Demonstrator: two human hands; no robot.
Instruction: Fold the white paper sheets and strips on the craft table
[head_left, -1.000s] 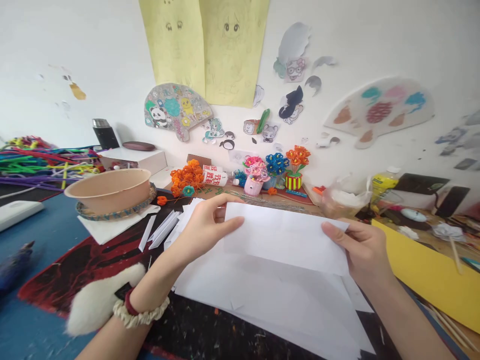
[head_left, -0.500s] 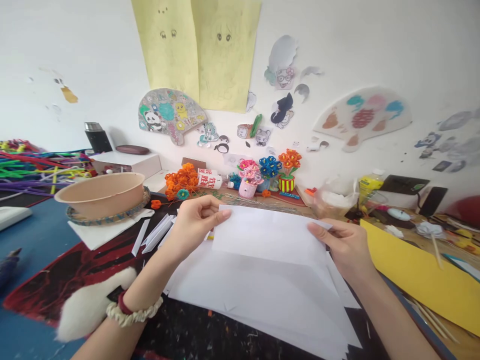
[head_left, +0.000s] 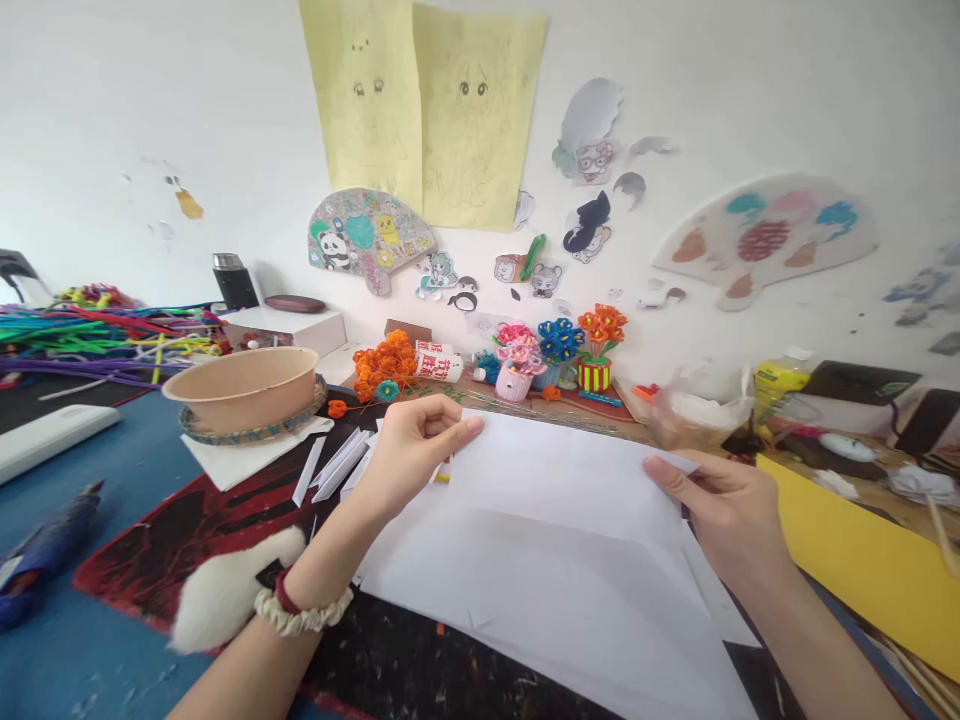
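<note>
A white sheet of paper point(head_left: 562, 470) is held up by its far edge between my two hands. My left hand point(head_left: 416, 450) pinches the far left corner between thumb and fingers, and a scrunchie circles that wrist. At the far right corner, my right hand point(head_left: 739, 510) grips with its thumb on top and its fingers behind. The near part of the paper lies in grey shade over other white sheets point(head_left: 727, 590) on a dark mat point(head_left: 397, 650). How many layers are in my grip I cannot tell.
Folded paper strips point(head_left: 341, 465) and a white fluffy piece point(head_left: 225, 590) lie left of the paper. Farther left are a beige basin point(head_left: 240, 385) and a blue glue gun point(head_left: 52, 550). Pipe-cleaner flowers point(head_left: 517, 355) stand behind. Yellow card point(head_left: 862, 560) is at right.
The view has swung left, so everything sits farther right. The lower edge of the held upper part, distinct before, now blends into the paper below. Both hands keep their hold.
</note>
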